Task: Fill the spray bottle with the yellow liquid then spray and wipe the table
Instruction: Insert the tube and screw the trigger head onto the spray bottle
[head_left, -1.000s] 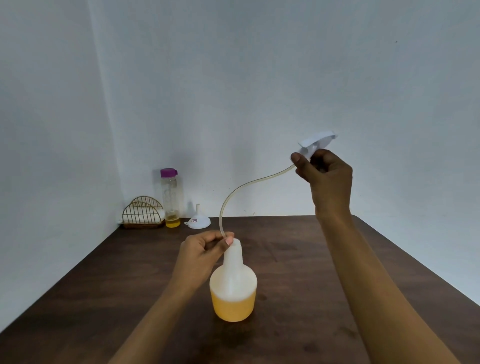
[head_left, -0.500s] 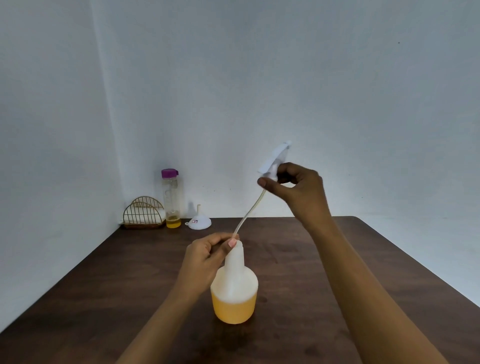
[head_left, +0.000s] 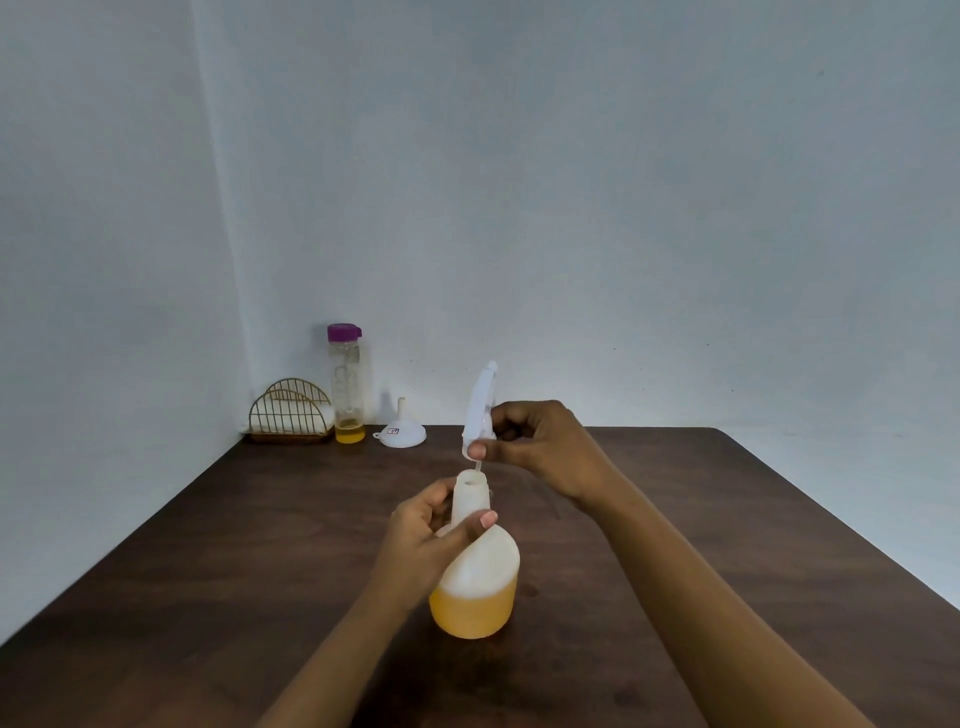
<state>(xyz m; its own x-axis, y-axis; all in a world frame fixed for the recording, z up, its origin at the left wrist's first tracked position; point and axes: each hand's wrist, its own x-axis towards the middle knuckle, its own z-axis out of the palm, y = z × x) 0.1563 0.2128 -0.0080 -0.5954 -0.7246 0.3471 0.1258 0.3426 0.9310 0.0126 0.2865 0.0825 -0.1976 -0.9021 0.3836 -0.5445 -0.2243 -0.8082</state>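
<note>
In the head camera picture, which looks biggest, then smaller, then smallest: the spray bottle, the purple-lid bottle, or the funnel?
1. spray bottle, though it is nearest the camera, so that helps.
2. purple-lid bottle.
3. funnel.

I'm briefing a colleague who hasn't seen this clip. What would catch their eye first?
The white spray bottle, part full of yellow liquid, stands mid-table with the left hand gripping its neck. Just above its open mouth, the right hand holds the trigger head, its tube entering the neck. Far back left stand a purple-capped bottle and a white funnel.

Translucent, seemingly plastic spray bottle (head_left: 480, 561)
</note>
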